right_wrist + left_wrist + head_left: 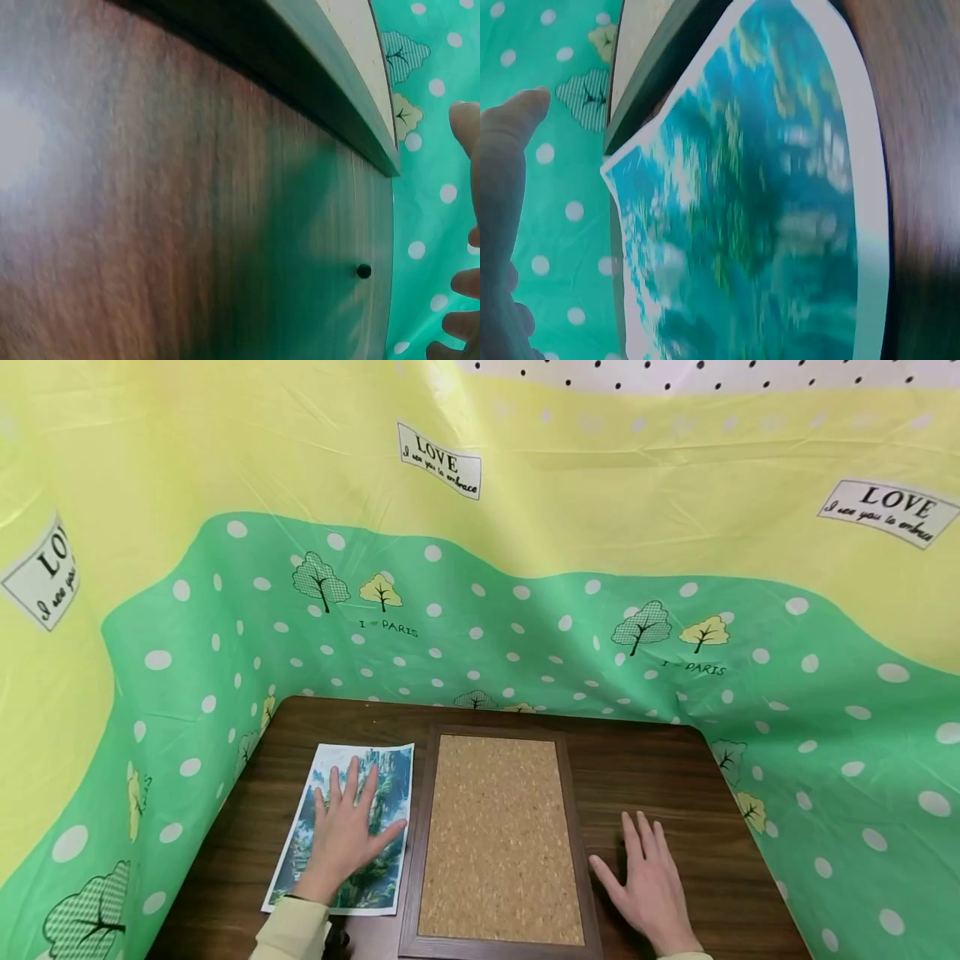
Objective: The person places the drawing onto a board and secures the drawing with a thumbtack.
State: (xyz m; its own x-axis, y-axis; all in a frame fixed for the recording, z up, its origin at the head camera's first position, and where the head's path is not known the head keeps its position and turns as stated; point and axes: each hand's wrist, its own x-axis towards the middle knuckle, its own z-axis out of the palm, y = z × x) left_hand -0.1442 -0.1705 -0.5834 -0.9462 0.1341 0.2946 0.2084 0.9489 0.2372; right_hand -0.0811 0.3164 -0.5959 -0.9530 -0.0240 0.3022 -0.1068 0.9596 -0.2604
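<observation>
My left hand (347, 831), fingers spread, is over a landscape print (382, 877) of misty blue-green cliffs with a white border. In the left wrist view the same print (735, 210) fills the middle, its edge close to the board's frame. Right of the print lies a cork board (498, 835) in a dark brown wooden frame (579, 843). Beyond the frame's right side, my right hand (648, 889) hovers over the table with fingers extended and nothing held. A small black round piece (364, 271) sits on the wood in the right wrist view, near the far edge.
The dark wood-grain table (637, 768) has rounded back corners. A yellow and green curtain (517, 635) with white dots, trees and lettering hangs along its back and both sides. The hand's soft shadow falls across the wood in the right wrist view.
</observation>
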